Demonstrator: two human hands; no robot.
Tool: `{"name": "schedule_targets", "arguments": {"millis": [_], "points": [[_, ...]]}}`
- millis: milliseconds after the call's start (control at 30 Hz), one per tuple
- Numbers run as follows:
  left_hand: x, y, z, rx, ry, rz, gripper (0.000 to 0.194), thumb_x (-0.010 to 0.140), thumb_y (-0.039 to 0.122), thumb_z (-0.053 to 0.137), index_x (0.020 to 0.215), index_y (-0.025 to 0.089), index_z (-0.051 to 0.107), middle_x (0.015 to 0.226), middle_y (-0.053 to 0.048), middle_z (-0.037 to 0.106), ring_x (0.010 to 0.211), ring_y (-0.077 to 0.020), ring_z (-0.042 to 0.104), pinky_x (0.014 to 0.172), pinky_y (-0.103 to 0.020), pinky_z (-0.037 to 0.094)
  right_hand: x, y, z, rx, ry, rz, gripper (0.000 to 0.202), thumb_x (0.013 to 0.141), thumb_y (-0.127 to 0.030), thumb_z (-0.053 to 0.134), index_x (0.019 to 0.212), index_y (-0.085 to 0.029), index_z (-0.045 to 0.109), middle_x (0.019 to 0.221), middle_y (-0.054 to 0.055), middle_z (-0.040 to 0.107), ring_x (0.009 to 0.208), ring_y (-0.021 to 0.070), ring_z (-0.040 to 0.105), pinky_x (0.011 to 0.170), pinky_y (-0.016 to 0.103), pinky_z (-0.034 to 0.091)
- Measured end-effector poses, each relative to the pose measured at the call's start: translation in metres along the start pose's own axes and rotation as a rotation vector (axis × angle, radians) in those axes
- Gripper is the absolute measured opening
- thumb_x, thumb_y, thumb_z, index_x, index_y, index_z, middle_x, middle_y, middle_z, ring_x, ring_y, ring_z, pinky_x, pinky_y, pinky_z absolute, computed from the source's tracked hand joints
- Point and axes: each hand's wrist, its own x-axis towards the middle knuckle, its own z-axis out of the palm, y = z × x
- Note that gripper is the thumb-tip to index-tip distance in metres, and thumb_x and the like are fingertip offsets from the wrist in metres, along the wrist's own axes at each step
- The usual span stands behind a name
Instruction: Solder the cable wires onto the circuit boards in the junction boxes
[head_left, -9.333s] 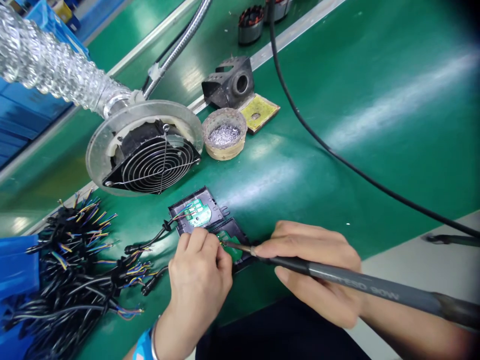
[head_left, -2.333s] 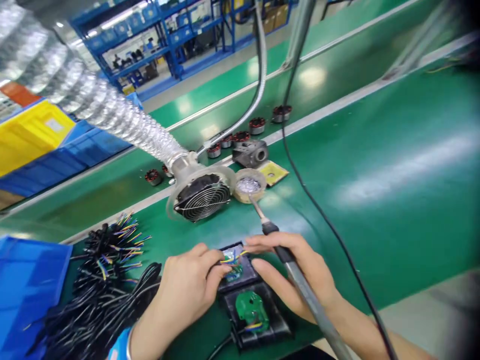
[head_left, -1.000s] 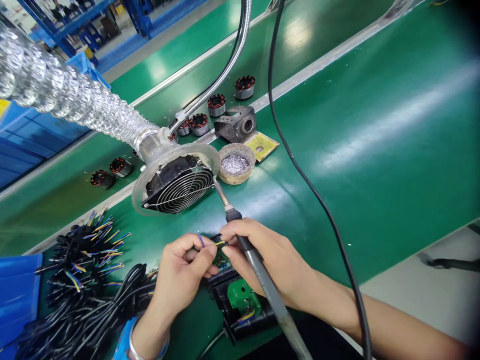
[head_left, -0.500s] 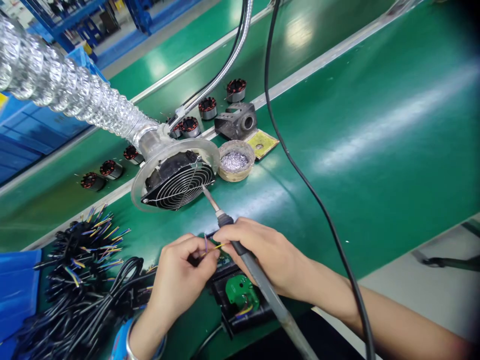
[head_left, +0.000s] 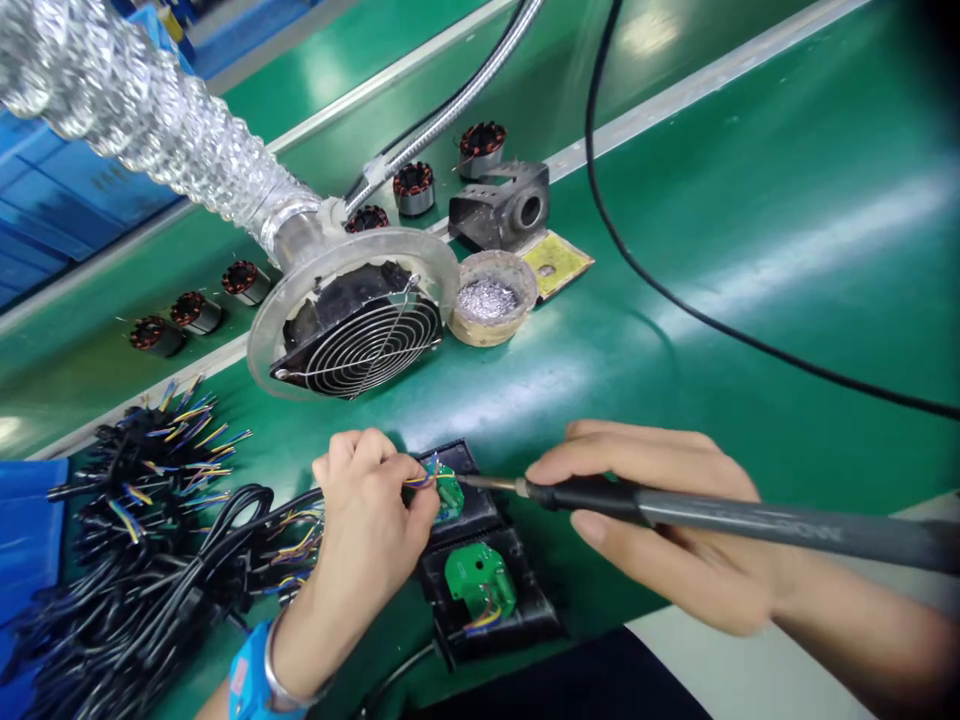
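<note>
Between thumb and forefinger, my left hand [head_left: 375,510] pinches thin coloured wires [head_left: 421,481] over a green circuit board [head_left: 450,495]. That board sits in a black housing [head_left: 480,515]. My right hand [head_left: 675,520] is closed around the grip of a soldering iron [head_left: 600,497], held nearly level. Its tip points left and reaches the board's right edge beside the wires; whether it touches cannot be made out. Just below lies a second green circuit board [head_left: 480,580] in a black housing, with coloured wires attached.
A fume extractor fan [head_left: 367,350] hangs beyond my hands on a foil duct [head_left: 187,150]. Near it stand a solder bowl [head_left: 491,300], an iron stand [head_left: 502,210] and several motor stators [head_left: 196,312]. Bundled black cables [head_left: 150,570] cover the left side. A black cord [head_left: 697,310] arcs across the right.
My right hand has moved right and swung the iron from pointing up and away to pointing left at the board. My left hand has turned over the upper board, still pinching wires.
</note>
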Motion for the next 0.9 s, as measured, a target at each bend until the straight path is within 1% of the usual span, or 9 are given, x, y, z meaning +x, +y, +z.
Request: {"name": "schedule_targets", "arguments": {"millis": [67,200,400,633,700,900], "points": [[0.001,0.0,0.0,0.005,-0.008,0.009,0.014,0.081,0.02,0.062,0.071,0.024,0.071,0.078,-0.005,0.057,0.091,-0.0257,0.044,0.071,-0.039,0.026,0.003,0.003,0.006,0.039,-0.014,-0.011,0.029,0.08,-0.009,0.051,0.104,-0.021,0.063,0.067,-0.001,0.057,0.054,0.0121,0.051,0.049,0.026,0.041],[0.003,0.0,0.001,0.01,-0.024,0.014,0.015,0.082,0.021,0.061,0.072,0.024,0.071,0.077,-0.004,0.057,0.09,-0.0252,0.044,0.07,-0.039,0.025,0.004,0.009,0.013,0.083,-0.001,-0.021,0.033,0.078,-0.006,0.051,0.104,-0.02,0.065,0.07,0.001,0.06,0.06,0.0126,0.053,0.053,0.025,0.045],[0.003,0.001,0.002,0.022,-0.031,0.02,0.013,0.081,0.02,0.062,0.072,0.024,0.071,0.076,-0.004,0.057,0.088,-0.025,0.044,0.069,-0.038,0.024,0.004,0.015,0.014,0.121,-0.029,-0.003,0.035,0.077,-0.006,0.052,0.104,-0.019,0.068,0.077,0.003,0.064,0.063,0.0122,0.056,0.056,0.025,0.047],[0.003,0.0,0.004,0.048,-0.009,0.024,0.014,0.081,0.022,0.061,0.071,0.023,0.071,0.075,-0.005,0.057,0.086,-0.0249,0.044,0.068,-0.038,0.024,0.007,0.015,0.015,0.12,-0.044,0.019,0.033,0.078,-0.007,0.052,0.103,-0.02,0.069,0.076,0.003,0.064,0.062,0.0126,0.057,0.055,0.026,0.048],[0.003,0.0,0.005,0.054,-0.01,0.022,0.015,0.081,0.023,0.061,0.071,0.023,0.071,0.076,-0.005,0.058,0.086,-0.0248,0.044,0.068,-0.038,0.025,0.007,0.014,0.014,0.113,-0.032,0.016,0.032,0.078,-0.008,0.052,0.102,-0.02,0.069,0.075,0.003,0.064,0.062,0.013,0.056,0.055,0.026,0.048],[0.004,0.0,0.005,0.057,-0.007,0.023,0.015,0.081,0.023,0.061,0.071,0.023,0.071,0.076,-0.005,0.057,0.086,-0.0245,0.044,0.068,-0.038,0.026,0.005,0.007,0.004,0.049,0.068,0.026,0.032,0.079,-0.008,0.052,0.101,-0.022,0.069,0.077,0.004,0.065,0.062,0.0143,0.058,0.052,0.027,0.047]]}}
